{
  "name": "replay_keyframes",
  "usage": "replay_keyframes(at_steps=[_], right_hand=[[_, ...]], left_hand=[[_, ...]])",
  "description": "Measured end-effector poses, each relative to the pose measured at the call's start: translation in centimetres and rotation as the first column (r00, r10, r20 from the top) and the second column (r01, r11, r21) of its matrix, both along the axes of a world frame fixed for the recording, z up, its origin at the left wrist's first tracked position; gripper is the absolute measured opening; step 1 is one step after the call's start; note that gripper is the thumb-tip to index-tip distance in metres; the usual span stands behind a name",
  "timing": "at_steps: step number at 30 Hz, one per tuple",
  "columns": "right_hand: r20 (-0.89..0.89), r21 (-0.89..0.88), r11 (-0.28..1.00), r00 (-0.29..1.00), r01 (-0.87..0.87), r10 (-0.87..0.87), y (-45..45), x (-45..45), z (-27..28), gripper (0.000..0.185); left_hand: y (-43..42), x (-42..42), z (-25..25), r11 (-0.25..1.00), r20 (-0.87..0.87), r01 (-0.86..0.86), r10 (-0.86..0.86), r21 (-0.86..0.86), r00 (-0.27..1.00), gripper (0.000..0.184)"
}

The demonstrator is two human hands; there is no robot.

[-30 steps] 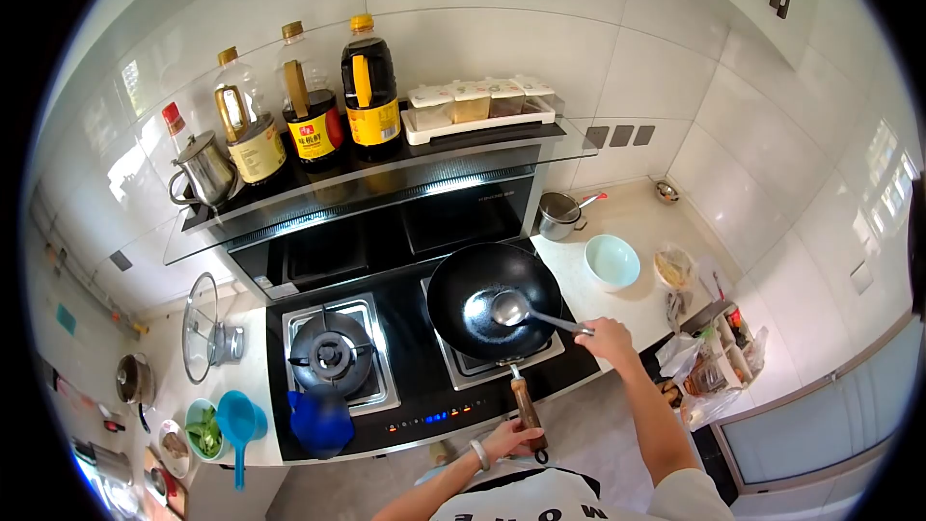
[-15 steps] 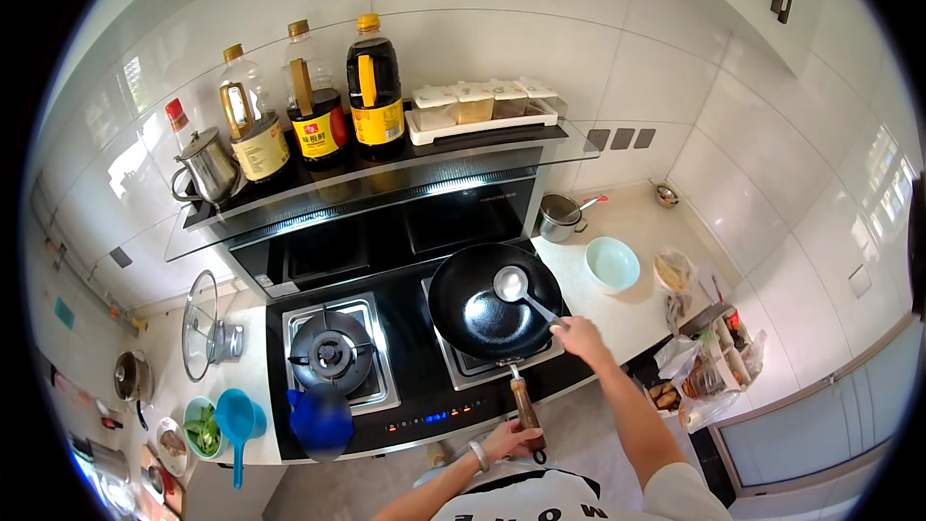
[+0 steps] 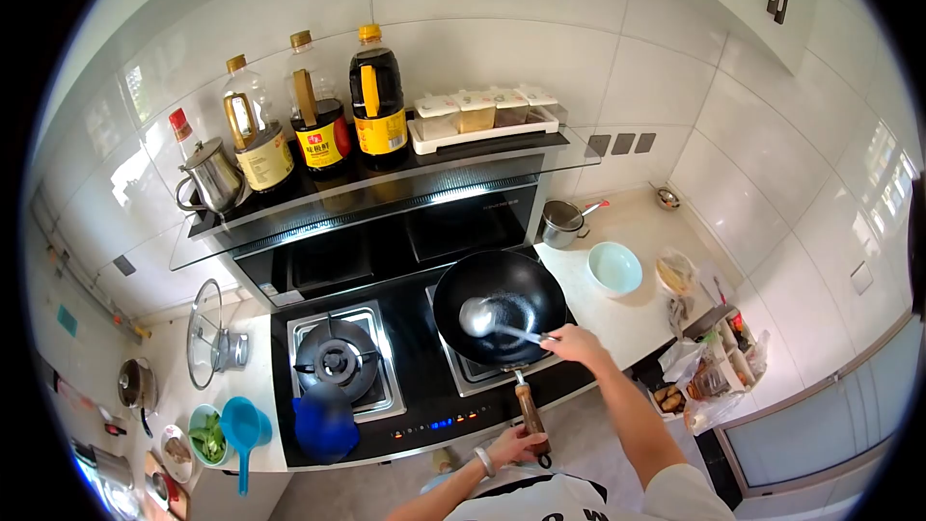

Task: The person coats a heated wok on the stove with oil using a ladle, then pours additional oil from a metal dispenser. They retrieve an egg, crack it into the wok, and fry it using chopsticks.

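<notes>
We've got the left hand (image 3: pixel 516 446) wrapped firmly around the wooden handle (image 3: pixel 530 406) of the black wok (image 3: pixel 521 276), which sits on the right side of the glossy stove (image 3: pixel 413 357), and here's the right hand (image 3: pixel 576 344) clamped on the end of the metal ladle (image 3: pixel 479 318)! We see the ladle's bowl down inside the wok, left of centre, though we can't tell whether it touches the surface.

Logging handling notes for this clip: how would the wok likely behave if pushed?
The wok looks rigid and probably moves as one piece with its handle. Its curved body may rock, though the left hand gripping the handle should steady it.
</notes>
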State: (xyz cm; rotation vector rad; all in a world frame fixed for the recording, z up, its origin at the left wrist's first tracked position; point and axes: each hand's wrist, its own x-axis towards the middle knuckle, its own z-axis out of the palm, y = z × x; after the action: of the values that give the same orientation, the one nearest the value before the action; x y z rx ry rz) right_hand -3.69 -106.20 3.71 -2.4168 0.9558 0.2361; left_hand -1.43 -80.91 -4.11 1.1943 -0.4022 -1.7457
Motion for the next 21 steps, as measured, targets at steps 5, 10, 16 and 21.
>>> replay_keyframes(at_steps=[5,10,16,21], right_hand=[[-0.167,-0.121,0.985,0.976,0.121,-0.140,-2.1,-1.5,5.3,0.037],[0.016,-0.221,0.972,0.997,0.081,-0.079,1.0,0.1,0.5,0.033],[-0.193,-0.089,0.994,0.979,0.056,-0.072,-1.2,-3.3,4.3,0.037],[0.084,-0.387,0.909,0.988,0.154,-0.131,2.1,-1.6,-2.1,0.030]], left_hand=[[0.1,-0.1,1.0,1.000,-0.016,-0.023,0.023,0.011,1.000,0.046],[0.1,0.1,0.8,1.000,-0.013,-0.010,0.011,0.010,1.000,0.045],[-0.1,0.0,-1.4,1.000,0.067,0.014,-0.013,-0.012,0.998,0.045],[-0.3,-0.2,-1.7,1.000,0.031,0.015,-0.014,-0.011,0.999,0.042]])
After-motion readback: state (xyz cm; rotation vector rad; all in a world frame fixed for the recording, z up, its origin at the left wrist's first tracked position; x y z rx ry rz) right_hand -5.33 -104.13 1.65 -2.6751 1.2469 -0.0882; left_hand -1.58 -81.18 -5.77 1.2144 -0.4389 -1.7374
